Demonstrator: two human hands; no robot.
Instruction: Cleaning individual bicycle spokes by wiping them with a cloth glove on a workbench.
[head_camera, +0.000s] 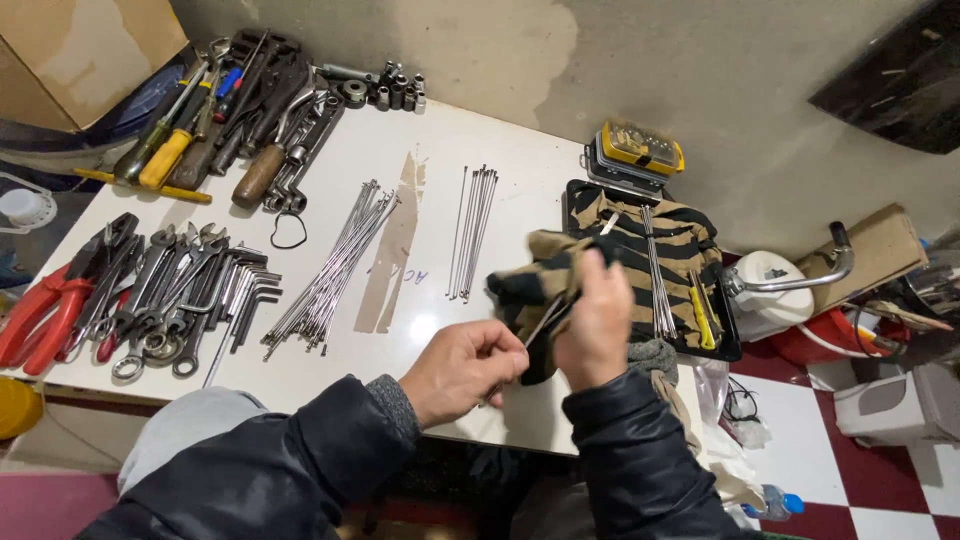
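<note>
My left hand (462, 368) is pinched shut on the near end of a thin metal rod (535, 330), just above the near edge of the desk (520, 150). My right hand (598, 318) is clamped on a striped rag (535, 275) wrapped round the rod's far end, so the rod runs betw. both hands, slanting up to the right. Hands close together, not touching.

Behind the right hand, at the desk's right edge, a black tray (725, 345) w/ more striped cloth, a few rods and a yellow knife (702, 318) on it. A yellow-lidded case (638, 150) sits at the far right corner.

Mid desk: a small bunch of rods (472, 230) lying straight, and a bigger fanned pile of rods (335, 265) to its left. Left edge: wrenches & hex keys (195, 295), plus red-handled pliers (45, 310). Far left corner: screwdrivers (170, 135), hammer (265, 165), sockets (395, 92). Can't tell what's under the rag.
</note>
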